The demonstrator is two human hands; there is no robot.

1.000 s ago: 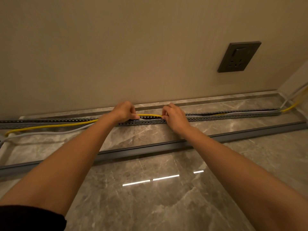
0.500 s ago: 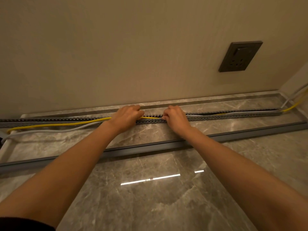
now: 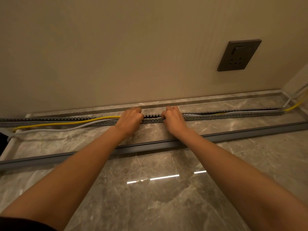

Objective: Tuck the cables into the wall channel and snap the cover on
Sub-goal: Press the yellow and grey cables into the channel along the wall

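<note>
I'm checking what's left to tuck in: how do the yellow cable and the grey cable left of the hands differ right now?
The yellow cable lies nearer the slotted channel and meets it right at the left hand; the grey cable sags further out onto the marble floor. The yellow one stands out brightly, while the grey one almost matches the channel. Both still lie outside the channel on that side, and both run off towards the left edge.

Dim warm light washing scene; strip glare (image 3: 153,178) reflecting off glossy floor (image 3: 166,205); wide-angle distortion bending edges; focus holding fairly sharp.
</note>
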